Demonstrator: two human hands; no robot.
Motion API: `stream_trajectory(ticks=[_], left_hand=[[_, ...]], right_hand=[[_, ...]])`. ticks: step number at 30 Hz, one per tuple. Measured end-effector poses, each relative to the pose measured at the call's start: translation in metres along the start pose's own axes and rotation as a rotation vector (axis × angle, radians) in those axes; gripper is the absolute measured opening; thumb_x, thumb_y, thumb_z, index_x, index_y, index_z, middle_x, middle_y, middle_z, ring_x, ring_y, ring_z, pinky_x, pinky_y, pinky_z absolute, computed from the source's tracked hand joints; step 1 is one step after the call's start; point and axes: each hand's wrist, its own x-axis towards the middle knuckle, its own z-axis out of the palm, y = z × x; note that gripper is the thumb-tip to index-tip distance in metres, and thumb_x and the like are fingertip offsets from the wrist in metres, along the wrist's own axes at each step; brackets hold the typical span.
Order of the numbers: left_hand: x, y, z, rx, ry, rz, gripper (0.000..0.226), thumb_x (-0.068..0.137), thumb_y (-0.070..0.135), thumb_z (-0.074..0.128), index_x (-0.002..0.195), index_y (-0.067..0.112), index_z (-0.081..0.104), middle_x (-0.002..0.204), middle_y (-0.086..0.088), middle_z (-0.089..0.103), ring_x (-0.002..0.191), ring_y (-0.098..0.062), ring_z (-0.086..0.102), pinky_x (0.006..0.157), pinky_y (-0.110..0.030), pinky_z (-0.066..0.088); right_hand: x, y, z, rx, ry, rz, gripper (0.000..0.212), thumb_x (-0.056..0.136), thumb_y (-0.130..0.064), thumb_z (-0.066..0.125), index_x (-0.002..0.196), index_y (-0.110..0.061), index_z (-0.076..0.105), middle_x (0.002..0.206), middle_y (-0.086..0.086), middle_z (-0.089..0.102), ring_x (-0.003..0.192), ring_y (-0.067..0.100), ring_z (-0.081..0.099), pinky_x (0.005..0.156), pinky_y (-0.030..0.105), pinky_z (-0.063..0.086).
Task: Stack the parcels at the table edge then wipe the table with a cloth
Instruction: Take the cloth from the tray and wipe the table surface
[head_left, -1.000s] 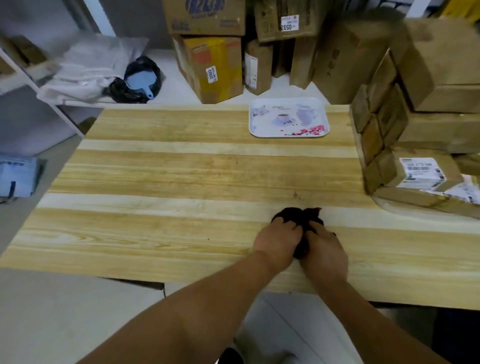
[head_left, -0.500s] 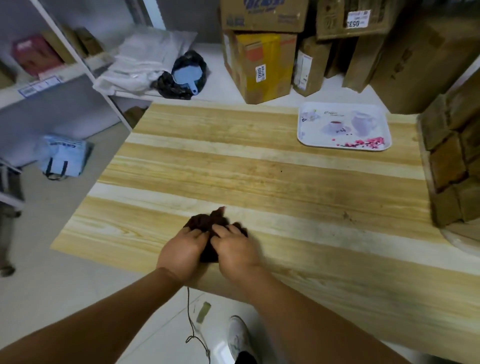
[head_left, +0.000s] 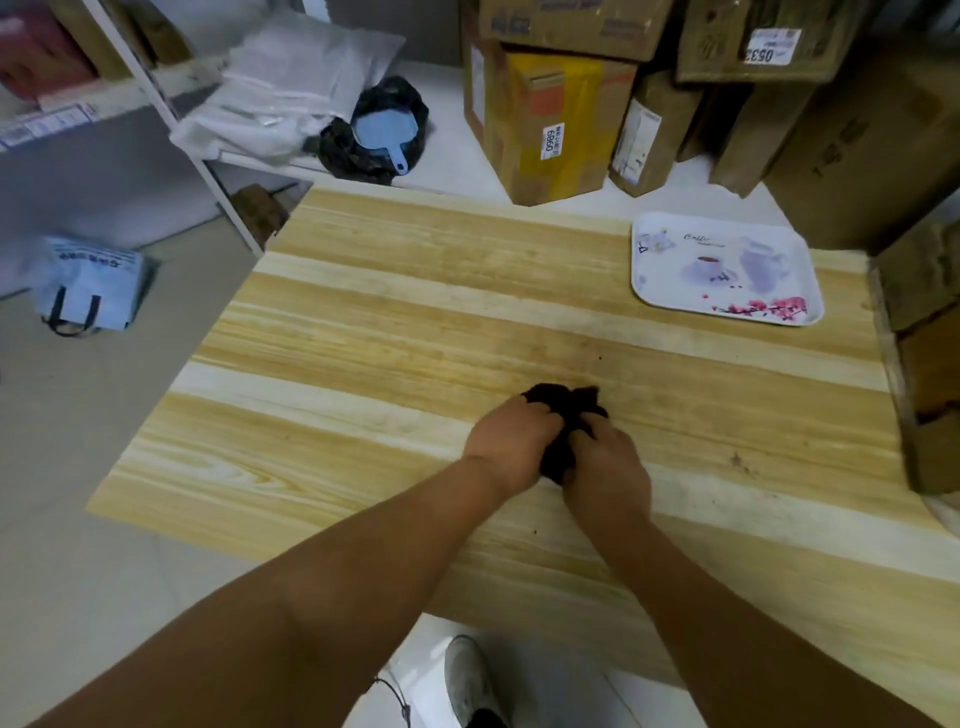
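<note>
**A:** So where's the cloth (head_left: 563, 431) at? I only see a dark lump.

**B:** That's it. It's bunched up on the tabletop (head_left: 395, 332), roughly mid-width and toward the near side. Left hand (head_left: 511, 441) and right hand (head_left: 605, 462) are both on it, side by side, fingers curled down into the wad, so both are holding cloth and nothing else.

**A:** And the parcels?

**B:** The parcels (head_left: 930, 322) sit in a brown stack along the right edge of the tabletop, mostly cut off by the frame. Looks like the stacking part is done and this is the wiping bit, but that's my read.

**A:** Any trick to handling that rag?

**B:** It's soft and floppy, weighs nothing I'd guess. It'll scrunch rather than slide flat, so I'd press down on top with the palms and keep the loose ends tucked under the fingers. The printed tray (head_left: 727, 267) at the far right is well apart from it.
</note>
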Motion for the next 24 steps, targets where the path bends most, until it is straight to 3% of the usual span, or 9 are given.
stream_trajectory(ticks=[4,8,12,18,22,24], left_hand=[[-0.055,-0.064,-0.01,-0.036,0.086,-0.077,0.028,0.077,0.02,0.063,0.105,0.02,0.067,0.101,-0.002,0.067,0.097,-0.027,0.058,0.074,-0.034,0.052],[-0.134,-0.132,-0.02,0.023,0.087,-0.267,0.037,0.062,0.016,0.075,0.099,0.019,0.071,0.087,-0.004,0.069,0.083,-0.032,0.061,0.059,-0.036,0.054],[-0.169,-0.15,-0.02,0.109,0.04,-0.346,0.048,0.046,0.011,0.087,0.093,0.015,0.074,0.076,-0.004,0.069,0.07,-0.031,0.064,0.05,-0.031,0.052],[-0.1,-0.108,-0.005,-0.035,0.115,-0.253,0.051,0.071,0.01,0.072,0.121,0.013,0.065,0.105,-0.01,0.071,0.091,-0.035,0.061,0.074,-0.039,0.055],[-0.025,-0.046,-0.005,-0.107,0.048,-0.179,0.06,0.091,0.025,0.055,0.147,0.017,0.036,0.142,-0.008,0.047,0.125,-0.033,0.04,0.1,-0.039,0.042],[0.006,-0.02,-0.002,-0.075,0.0,-0.151,0.063,0.092,0.025,0.055,0.149,0.02,0.03,0.147,-0.006,0.04,0.13,-0.031,0.035,0.104,-0.037,0.039]], right_hand=[[0.001,-0.066,0.014,0.061,-0.042,-0.213,0.034,0.088,-0.016,0.052,0.121,-0.018,0.061,0.147,0.004,0.039,0.126,0.032,0.041,0.088,0.039,0.048],[-0.007,-0.145,0.036,0.042,-0.234,-0.462,0.043,0.089,-0.011,0.051,0.131,-0.019,0.052,0.156,0.003,0.023,0.136,0.032,0.025,0.105,0.041,0.036],[-0.011,-0.174,0.043,-0.038,-0.267,-0.567,0.044,0.085,-0.007,0.053,0.127,-0.019,0.055,0.149,0.004,0.031,0.131,0.033,0.031,0.098,0.046,0.042],[0.027,-0.103,0.03,0.042,-0.092,-0.512,0.034,0.089,-0.014,0.052,0.121,-0.019,0.064,0.146,-0.001,0.043,0.129,0.027,0.039,0.1,0.035,0.041],[0.055,-0.029,0.017,0.132,0.023,-0.22,0.032,0.087,-0.019,0.051,0.113,-0.025,0.067,0.133,-0.004,0.055,0.122,0.024,0.05,0.093,0.038,0.047],[0.058,0.005,0.012,0.17,0.092,-0.106,0.036,0.086,-0.022,0.046,0.115,-0.025,0.065,0.132,-0.005,0.056,0.121,0.022,0.051,0.087,0.04,0.052]])
